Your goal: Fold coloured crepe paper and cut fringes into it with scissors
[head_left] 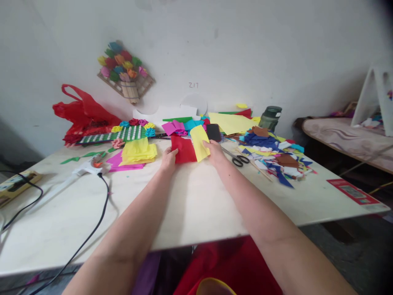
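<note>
My left hand (169, 159) grips the left edge of a piece of red paper (184, 150), thumb on top. My right hand (215, 151) pinches a strip of yellow paper (199, 141) by its right side. The two papers sit side by side over the table, the yellow one standing a little higher. Left of my left hand lies a stack of yellow paper (138, 151) partly over pink sheets (127, 164). A black phone (213, 132) rests just behind my right hand, and black-handled scissors (240, 160) lie to its right.
A hot glue gun (92, 164) with a black cord (101, 217) lies on the left. Behind it are a red plastic bag (82, 108) and paper flowers on a green-and-white board (127, 134). Paper scraps (281, 159) and a dark bottle (270, 118) are on the right.
</note>
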`<state>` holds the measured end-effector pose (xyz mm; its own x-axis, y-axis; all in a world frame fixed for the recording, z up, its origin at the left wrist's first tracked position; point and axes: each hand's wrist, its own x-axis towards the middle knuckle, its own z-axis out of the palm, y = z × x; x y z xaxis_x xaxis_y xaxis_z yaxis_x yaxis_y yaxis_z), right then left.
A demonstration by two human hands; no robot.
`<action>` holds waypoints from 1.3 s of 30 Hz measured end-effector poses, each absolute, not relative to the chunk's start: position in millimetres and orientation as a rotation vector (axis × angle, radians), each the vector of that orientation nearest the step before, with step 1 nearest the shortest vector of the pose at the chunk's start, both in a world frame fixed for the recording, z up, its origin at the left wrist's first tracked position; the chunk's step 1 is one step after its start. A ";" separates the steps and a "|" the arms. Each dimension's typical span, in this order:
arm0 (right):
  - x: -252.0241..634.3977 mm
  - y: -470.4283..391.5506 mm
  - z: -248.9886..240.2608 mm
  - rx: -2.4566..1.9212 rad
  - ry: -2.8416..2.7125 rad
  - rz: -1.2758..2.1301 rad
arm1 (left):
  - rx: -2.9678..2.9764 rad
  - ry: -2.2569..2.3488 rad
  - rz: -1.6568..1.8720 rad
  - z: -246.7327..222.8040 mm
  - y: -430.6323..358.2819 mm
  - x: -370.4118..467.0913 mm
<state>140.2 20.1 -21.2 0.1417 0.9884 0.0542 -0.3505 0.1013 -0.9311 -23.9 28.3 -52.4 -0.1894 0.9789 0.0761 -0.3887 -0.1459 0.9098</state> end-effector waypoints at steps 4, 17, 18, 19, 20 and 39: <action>137.0 17.4 -17.5 -0.804 -0.892 1.283 | 0.855 0.908 1.589 -55.0 29.7 -22.1; 119.1 20.8 -31.5 -0.958 -0.680 1.319 | 0.796 0.707 1.472 -42.8 9.3 -2.3; 119.1 21.4 -32.5 -0.964 -0.666 1.332 | 0.784 0.715 1.476 -41.8 8.6 -2.2; 119.1 21.9 -33.2 -0.965 -0.651 1.346 | 0.772 0.721 1.480 -40.8 7.9 -2.1; 119.0 22.1 -33.7 -0.965 -0.635 1.359 | 0.758 0.724 1.484 -40.1 7.3 -2.2; 115.2 12.4 -27.0 -0.947 -0.487 1.266 | 0.708 0.569 1.354 -37.9 2.9 -4.8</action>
